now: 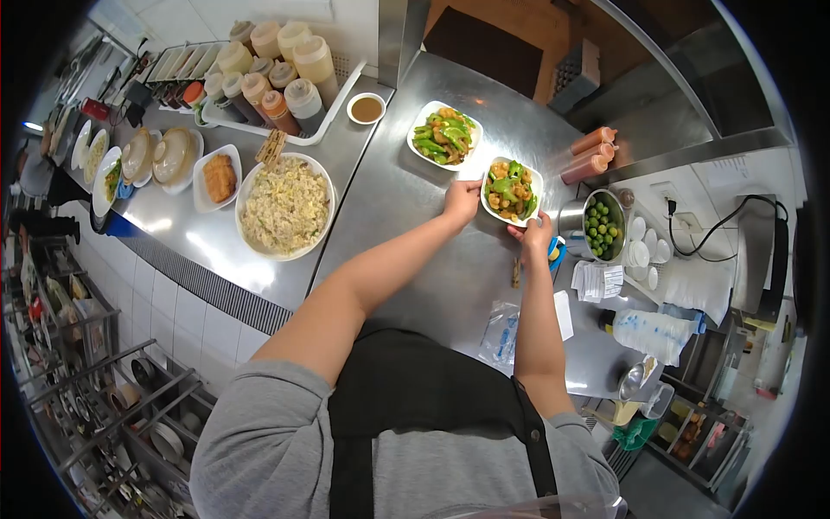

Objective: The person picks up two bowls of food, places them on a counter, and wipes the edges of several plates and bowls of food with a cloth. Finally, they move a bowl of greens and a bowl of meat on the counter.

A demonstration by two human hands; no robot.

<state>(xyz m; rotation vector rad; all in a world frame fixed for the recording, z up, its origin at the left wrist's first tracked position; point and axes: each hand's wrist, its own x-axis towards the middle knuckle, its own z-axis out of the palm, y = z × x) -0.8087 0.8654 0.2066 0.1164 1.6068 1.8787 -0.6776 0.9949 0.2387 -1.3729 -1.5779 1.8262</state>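
Note:
My left hand point(462, 201) grips the left edge of a white dish point(539, 185), its fingers closed at the rim. Opposite it, my right hand point(534, 232) pinches the lower right corner of the same dish. Inside lies a stir-fry point(510, 190) of browned pieces and green peppers. A similar white dish point(454, 167), also filled with peppers and browned pieces, sits just beyond it to the left on the steel counter point(389, 216).
Left stand a large bowl of fried rice point(285, 208), a fried cutlet point(221, 178), a sauce bowl point(367, 108) and a rack of squeeze bottles point(277, 104). Right are red sauce bottles point(591, 154), a pot of green limes point(603, 227), paper slips point(596, 282) and a plastic bag point(500, 333).

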